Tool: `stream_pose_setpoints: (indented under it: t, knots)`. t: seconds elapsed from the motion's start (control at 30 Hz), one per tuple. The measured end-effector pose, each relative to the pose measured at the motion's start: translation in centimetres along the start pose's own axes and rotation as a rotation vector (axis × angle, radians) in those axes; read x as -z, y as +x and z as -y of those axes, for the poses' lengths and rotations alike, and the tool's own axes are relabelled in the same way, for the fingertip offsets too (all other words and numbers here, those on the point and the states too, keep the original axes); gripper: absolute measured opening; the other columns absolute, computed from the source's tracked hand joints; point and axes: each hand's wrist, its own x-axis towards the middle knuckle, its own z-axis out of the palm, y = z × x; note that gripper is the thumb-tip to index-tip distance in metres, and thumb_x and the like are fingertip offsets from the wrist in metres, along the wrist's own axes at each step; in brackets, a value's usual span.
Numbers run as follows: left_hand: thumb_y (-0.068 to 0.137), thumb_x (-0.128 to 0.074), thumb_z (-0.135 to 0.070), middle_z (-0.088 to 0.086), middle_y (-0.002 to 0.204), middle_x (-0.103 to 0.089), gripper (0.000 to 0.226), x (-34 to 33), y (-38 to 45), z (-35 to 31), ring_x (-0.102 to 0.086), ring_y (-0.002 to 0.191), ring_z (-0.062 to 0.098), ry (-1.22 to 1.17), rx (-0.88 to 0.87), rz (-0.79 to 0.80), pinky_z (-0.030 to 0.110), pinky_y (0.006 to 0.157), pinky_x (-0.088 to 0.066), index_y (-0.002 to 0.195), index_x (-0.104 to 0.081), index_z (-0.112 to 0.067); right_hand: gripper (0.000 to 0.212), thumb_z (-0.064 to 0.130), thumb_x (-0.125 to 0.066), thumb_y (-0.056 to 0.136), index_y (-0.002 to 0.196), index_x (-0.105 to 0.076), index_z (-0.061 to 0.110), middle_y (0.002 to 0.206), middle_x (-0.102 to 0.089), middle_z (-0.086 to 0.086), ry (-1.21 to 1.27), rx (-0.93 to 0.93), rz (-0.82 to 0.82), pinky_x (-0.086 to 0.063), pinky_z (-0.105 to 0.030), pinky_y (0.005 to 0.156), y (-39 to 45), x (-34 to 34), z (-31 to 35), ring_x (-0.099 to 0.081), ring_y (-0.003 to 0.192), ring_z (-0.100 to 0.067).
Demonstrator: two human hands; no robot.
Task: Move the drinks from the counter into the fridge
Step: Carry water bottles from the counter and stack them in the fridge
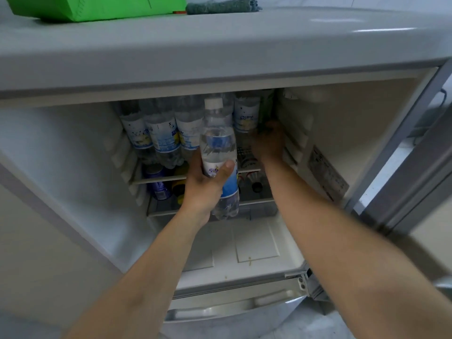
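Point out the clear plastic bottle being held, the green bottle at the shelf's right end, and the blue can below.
clear plastic bottle (218, 143), head view, on its upper body.
green bottle (266, 106), head view, on its side.
blue can (156, 178), head view, on its side.

A bright green plastic box (97, 7) and a crumpled grey-green cloth (221, 6) lay on the pale grey worktop (220, 40). Pale marbled floor tile (342, 326) showed below, and soft overhead light glinted off the worktop's surface.
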Motion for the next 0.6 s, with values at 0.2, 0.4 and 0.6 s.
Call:
stream_pose_setpoints:
  t: [0.2, 0.4, 0.6]
  knots:
    - [0.087, -0.074, -0.017, -0.017, 0.114, -0.064, 0.05, -2.2, 2.5, -1.1, -0.065, 0.102, -0.003, 0.011, -0.052, 0.059, 0.03, 0.092, -0.054, 0.126, -0.047, -0.034, 0.036, 0.031, -0.074, 0.072, 0.107, -0.066, 0.032, 0.096, -0.074, 0.016, 0.16, 0.077, 0.364, -0.054, -0.02, 0.066, -8.0, 5.1, -1.0, -0.069, 0.089, -0.003]
    - [0.09, -0.069, -0.02, -0.009, 0.125, -0.06, 0.063, -4.8, 4.5, -2.3, -0.06, 0.117, 0.007, 0.064, -0.066, 0.195, 0.027, 0.095, -0.053, 0.142, -0.034, -0.023, 0.073, 0.024, -0.086, 0.069, 0.132, -0.05, 0.036, 0.121, -0.066, 0.018, 0.059, 0.286, 0.342, -0.057, -0.026, 0.09, -8.2, 4.6, 0.2, -0.063, 0.112, 0.0]
    - [0.093, -0.066, -0.032, -0.001, 0.141, -0.053, 0.062, -5.5, 6.1, -4.6, -0.052, 0.127, 0.016, 0.324, -0.091, 0.383, 0.031, 0.098, -0.049, 0.146, -0.036, -0.029, 0.064, 0.019, -0.075, 0.083, 0.139, -0.045, 0.021, 0.128, -0.063, 0.004, -0.014, 0.332, 0.12, -0.053, -0.032, 0.096, -5.4, 4.2, 0.7, -0.061, 0.117, -0.012]
